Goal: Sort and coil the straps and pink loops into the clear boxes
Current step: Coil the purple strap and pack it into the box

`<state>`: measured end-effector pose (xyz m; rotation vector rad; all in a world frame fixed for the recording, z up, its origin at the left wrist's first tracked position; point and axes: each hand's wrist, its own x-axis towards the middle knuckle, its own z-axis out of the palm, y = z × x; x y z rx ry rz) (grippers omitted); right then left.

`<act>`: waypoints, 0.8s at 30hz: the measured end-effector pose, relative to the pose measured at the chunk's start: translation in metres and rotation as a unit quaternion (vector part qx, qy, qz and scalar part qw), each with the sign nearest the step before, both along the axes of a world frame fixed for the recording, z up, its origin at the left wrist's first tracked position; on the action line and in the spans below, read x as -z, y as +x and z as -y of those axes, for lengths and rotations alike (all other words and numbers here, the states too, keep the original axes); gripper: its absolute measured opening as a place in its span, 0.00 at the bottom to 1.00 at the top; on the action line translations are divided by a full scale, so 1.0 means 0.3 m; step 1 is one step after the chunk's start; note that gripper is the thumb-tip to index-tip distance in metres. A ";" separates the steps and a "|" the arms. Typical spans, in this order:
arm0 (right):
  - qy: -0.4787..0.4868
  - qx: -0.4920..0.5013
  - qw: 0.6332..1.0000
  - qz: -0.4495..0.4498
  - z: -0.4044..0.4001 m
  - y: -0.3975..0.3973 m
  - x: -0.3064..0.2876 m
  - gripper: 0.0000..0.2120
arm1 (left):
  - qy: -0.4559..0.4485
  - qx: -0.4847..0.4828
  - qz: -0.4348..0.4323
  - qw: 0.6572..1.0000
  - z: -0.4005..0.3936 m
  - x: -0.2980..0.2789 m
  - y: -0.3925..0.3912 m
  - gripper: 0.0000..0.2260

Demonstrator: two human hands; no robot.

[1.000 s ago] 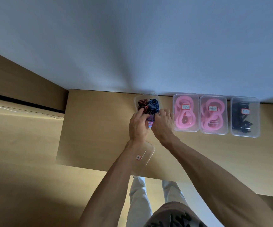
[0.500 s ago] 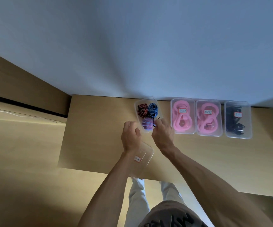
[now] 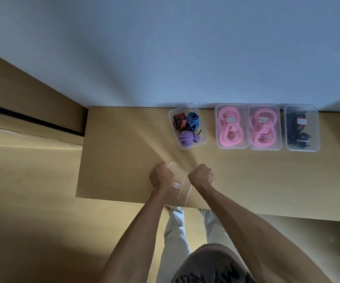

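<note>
Head view: an open clear box (image 3: 187, 127) of coiled striped straps (image 3: 186, 127), upper centre on the surface (image 3: 124, 160), left of three lidded boxes, two with pink loops (image 3: 229, 127); both grips, left hand (image 3: 161, 176) and right hand (image 3: 201, 177), curl on a clear lid (image 3: 180, 184) near the front edge.

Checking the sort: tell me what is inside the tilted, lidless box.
The lidless box holds three coiled striped straps: a red-black one, a blue one and a purple one. Anything beneath the coils is covered.

hands (image 3: 180, 177) gripping clear lid (image 3: 180, 181), four filled boxes (image 3: 246, 127) behind
</note>
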<state>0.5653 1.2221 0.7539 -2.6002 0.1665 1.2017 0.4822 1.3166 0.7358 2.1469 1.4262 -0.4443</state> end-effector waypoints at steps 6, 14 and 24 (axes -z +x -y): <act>0.030 0.121 0.992 -0.025 0.012 0.016 -0.040 0.18 | -0.043 -0.085 0.113 0.989 -0.022 -0.060 -0.012 0.05; 0.160 0.116 0.975 0.105 -0.063 0.066 -0.193 0.10 | -0.078 -0.112 0.299 0.945 -0.084 -0.192 0.003 0.03; 0.248 0.119 0.936 0.220 -0.172 0.320 -0.258 0.10 | -0.071 -0.139 0.335 0.929 -0.175 -0.229 0.284 0.06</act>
